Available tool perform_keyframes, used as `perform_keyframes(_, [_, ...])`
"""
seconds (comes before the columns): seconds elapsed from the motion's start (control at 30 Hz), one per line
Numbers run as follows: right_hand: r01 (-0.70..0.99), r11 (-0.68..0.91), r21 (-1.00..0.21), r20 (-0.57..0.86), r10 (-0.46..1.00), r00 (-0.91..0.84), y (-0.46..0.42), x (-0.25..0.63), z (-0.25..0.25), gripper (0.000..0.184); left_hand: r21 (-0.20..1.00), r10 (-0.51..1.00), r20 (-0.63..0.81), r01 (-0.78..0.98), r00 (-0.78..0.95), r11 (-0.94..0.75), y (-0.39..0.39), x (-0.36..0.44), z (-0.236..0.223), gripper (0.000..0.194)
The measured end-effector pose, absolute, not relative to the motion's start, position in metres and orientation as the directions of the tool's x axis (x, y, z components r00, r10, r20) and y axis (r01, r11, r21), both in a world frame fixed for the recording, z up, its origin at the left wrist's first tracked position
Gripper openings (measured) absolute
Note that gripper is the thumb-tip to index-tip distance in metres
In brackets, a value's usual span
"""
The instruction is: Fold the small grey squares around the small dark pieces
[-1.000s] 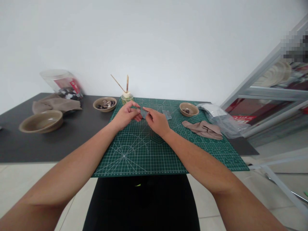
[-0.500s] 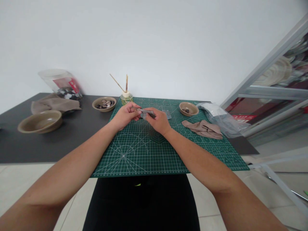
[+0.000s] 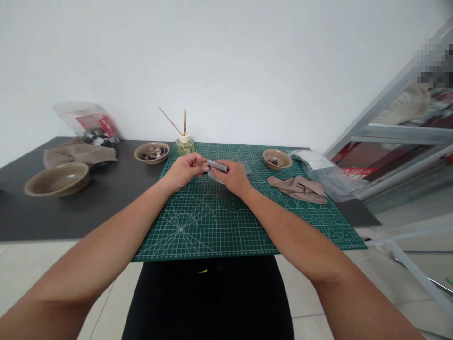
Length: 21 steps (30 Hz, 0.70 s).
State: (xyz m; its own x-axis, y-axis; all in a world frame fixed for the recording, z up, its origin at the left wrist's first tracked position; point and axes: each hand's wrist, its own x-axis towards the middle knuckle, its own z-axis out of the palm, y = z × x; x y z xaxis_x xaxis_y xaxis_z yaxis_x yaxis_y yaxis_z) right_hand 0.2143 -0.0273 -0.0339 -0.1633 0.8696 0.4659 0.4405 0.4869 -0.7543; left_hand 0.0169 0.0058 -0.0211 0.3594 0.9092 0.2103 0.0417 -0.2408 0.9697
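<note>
Over the green cutting mat (image 3: pixel 198 226), my two hands meet around a short grey roll (image 3: pixel 217 165), a slim cylinder with clear plastic showing along it. My right hand (image 3: pixel 234 177) is wrapped round its right part, thumb along the near side. At the roll's left end, my left hand (image 3: pixel 186 171) pinches with thumb and fingertips. Whether the fingertips grip the roll itself or a small piece at its end is too small to tell. Flat clear plastic (image 3: pixel 245 167) lies just behind my right hand.
Left are a bowl of dark and pale pieces (image 3: pixel 152 159), a larger bowl (image 3: pixel 58 188), a brown cloth (image 3: pixel 81 156), a clear tub (image 3: pixel 79 115) and a reed-stick bottle (image 3: pixel 185 144). Right are a small bowl (image 3: pixel 286 163), another cloth (image 3: pixel 300 189) and a plastic bag (image 3: pixel 329 177).
The roll has turned slightly in my hands, so more of its upper side shows. My left fingertips have shifted a little at its left end. The view has moved slightly.
</note>
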Motion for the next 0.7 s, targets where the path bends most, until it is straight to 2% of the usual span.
perform_keyframes(0.23, [0.345, 0.489, -0.801, 0.439, 0.872, -0.216, -0.0263, 0.2152, -0.0332, 0.025, 0.977, 0.908, 0.165, 0.063, 0.386, -0.204, 0.0064, 0.0147, -0.0220, 0.036])
perform_keyframes(0.7, [0.298, 0.471, -0.830, 0.430, 0.881, -0.195, -0.0245, 0.2147, -0.0345, 0.024, 0.974, 0.901, 0.139, 0.108, 0.412, -0.199, 0.0050, 0.0139, -0.0206, 0.039])
